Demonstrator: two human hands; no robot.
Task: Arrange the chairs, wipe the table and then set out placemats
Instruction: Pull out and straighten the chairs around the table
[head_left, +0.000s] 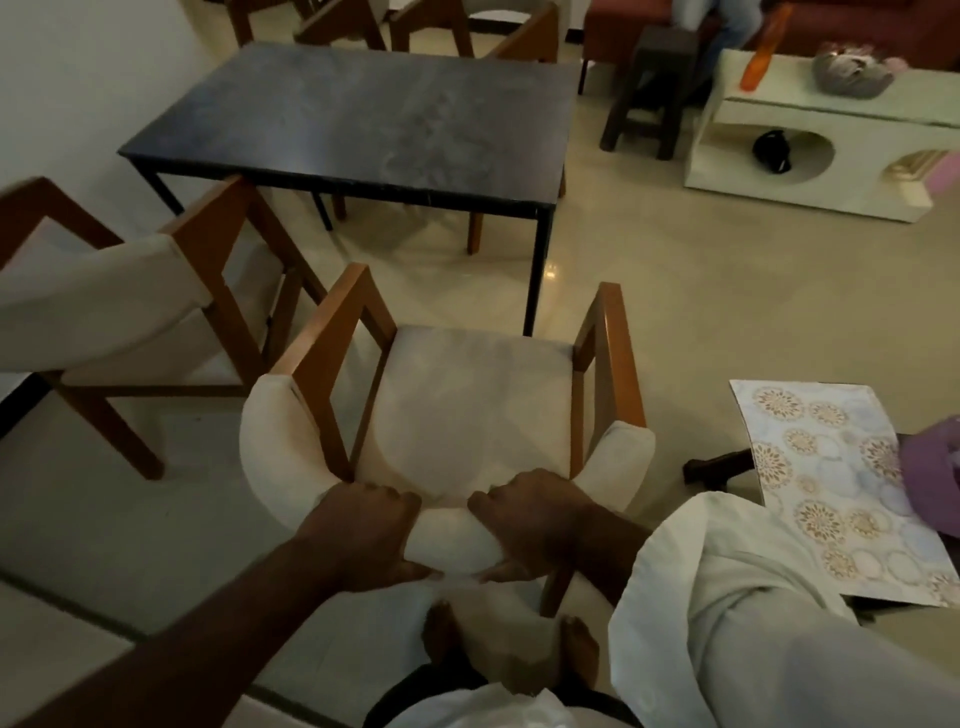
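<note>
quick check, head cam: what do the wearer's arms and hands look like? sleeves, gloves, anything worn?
Both hands are bare: no gloves, and no rings, watch or markings that show. The left hand comes off a forearm that is uncovered as far as the frame edge. The right hand comes out of a loose, wide white sleeve, creased and baggy, which covers the arm from about the wrist up.

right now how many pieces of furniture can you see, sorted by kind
Wooden armchairs with white cushions: 5 (the held chair, one to its left, three partly cut off beyond the table)
Dark table: 1
Dark stool: 1
White console: 1
Red sofa: 1
Total: 9
Left hand and right hand grip the held chair's backrest.
</note>
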